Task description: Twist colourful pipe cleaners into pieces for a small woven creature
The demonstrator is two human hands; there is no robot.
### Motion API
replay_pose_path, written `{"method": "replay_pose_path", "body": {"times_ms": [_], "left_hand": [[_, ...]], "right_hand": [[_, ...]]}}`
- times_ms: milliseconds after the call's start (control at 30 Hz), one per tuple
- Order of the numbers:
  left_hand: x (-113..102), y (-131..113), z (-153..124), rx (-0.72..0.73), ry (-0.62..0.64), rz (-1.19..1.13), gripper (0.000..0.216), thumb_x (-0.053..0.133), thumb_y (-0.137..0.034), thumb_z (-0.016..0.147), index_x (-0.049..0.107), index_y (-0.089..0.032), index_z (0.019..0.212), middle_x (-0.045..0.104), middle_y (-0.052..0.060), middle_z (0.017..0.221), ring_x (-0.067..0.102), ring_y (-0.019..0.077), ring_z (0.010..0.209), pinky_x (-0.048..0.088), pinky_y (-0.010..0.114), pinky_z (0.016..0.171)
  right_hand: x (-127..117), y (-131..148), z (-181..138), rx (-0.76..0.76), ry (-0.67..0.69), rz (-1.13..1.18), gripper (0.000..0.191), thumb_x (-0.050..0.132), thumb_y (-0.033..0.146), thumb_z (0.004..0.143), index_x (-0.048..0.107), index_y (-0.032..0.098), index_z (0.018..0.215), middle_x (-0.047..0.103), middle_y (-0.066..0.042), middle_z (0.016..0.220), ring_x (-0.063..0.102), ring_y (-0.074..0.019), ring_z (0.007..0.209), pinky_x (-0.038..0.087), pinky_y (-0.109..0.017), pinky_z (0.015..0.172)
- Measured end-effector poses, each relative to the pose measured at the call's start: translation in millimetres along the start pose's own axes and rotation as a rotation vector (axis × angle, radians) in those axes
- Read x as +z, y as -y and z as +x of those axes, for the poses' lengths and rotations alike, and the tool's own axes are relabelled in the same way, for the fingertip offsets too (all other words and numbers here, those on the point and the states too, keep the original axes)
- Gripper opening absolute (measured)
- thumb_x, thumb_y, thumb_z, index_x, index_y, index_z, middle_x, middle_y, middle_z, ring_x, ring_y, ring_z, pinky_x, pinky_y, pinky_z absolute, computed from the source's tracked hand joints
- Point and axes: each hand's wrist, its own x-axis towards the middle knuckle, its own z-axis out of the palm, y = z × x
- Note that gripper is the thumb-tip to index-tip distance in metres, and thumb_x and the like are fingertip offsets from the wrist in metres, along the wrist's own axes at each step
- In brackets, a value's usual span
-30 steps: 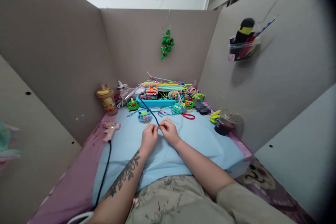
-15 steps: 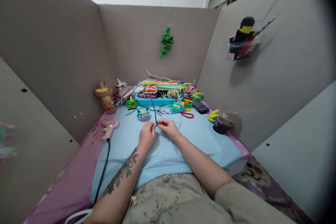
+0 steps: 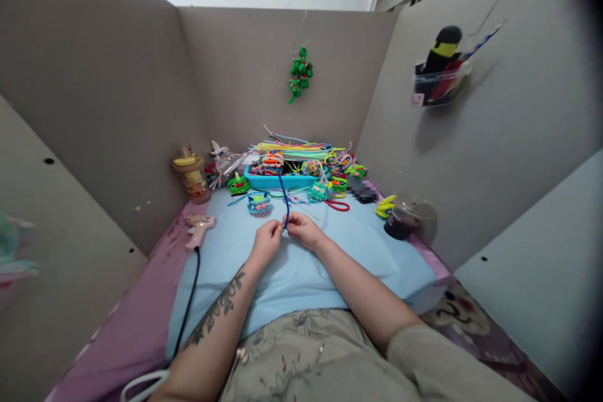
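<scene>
My left hand [image 3: 267, 242] and my right hand [image 3: 304, 230] meet over the light blue mat [image 3: 358, 251], fingers pinched together on the lower end of a blue pipe cleaner [image 3: 284, 196]. The pipe cleaner stands up from my fingertips and leans slightly toward the back. Just beyond my left hand lies a small blue and pink pipe-cleaner figure [image 3: 259, 205].
A blue tray [image 3: 277, 183] of colourful pipe cleaners and small figures stands at the back. A pink glue gun [image 3: 200, 228] with a black cord lies at left, near a yellow-lidded jar [image 3: 191, 177]. A dark cup [image 3: 401, 220] sits at right. Grey board walls enclose the place.
The free end of the blue pipe cleaner has swung from leaning left to nearly upright. Both hands have stayed together at the same spot.
</scene>
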Motion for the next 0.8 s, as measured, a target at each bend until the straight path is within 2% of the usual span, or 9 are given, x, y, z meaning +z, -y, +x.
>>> {"method": "replay_pose_path", "body": {"times_ms": [133,267,433,800], "left_hand": [[-1,-1,2,-0.111,0.069,-0.089,0.022,0.041,-0.027,0.078,0.052,-0.017,0.063,0.050,-0.002,0.057,0.046,0.0124,0.058,0.033,0.022,0.055],[0,0,2,-0.095,0.018,-0.072,0.022,0.040,-0.029,0.079,0.052,-0.017,0.064,0.050,-0.002,0.058,0.045,0.0122,0.059,0.033,0.022,0.056],[2,3,1,-0.045,-0.028,-0.001,0.022,0.039,-0.027,0.081,0.050,-0.017,0.064,0.051,-0.001,0.060,0.046,0.0128,0.061,0.033,0.022,0.057],[-1,-4,-2,0.049,-0.018,0.027,0.025,0.036,-0.028,0.085,0.048,-0.018,0.066,0.052,0.001,0.065,0.049,0.0147,0.065,0.035,0.025,0.061]], "right_hand": [[2,2,0,-0.075,-0.009,0.009,0.006,0.066,0.015,0.057,0.062,0.017,0.060,0.054,0.000,0.075,0.044,-0.0068,0.054,0.030,-0.019,0.046],[1,2,0,-0.098,-0.011,-0.007,0.002,0.065,0.016,0.060,0.065,0.017,0.061,0.055,-0.002,0.078,0.045,-0.0077,0.056,0.032,-0.020,0.048],[-3,-3,1,-0.064,-0.002,-0.071,0.018,0.066,0.018,0.061,0.067,0.018,0.079,0.056,0.002,0.066,0.043,-0.0076,0.052,0.033,-0.020,0.050],[-7,-8,3,-0.043,-0.118,-0.118,0.027,0.073,0.026,0.057,0.065,0.018,0.081,0.060,0.001,0.068,0.045,-0.0071,0.052,0.036,-0.020,0.051]]}}
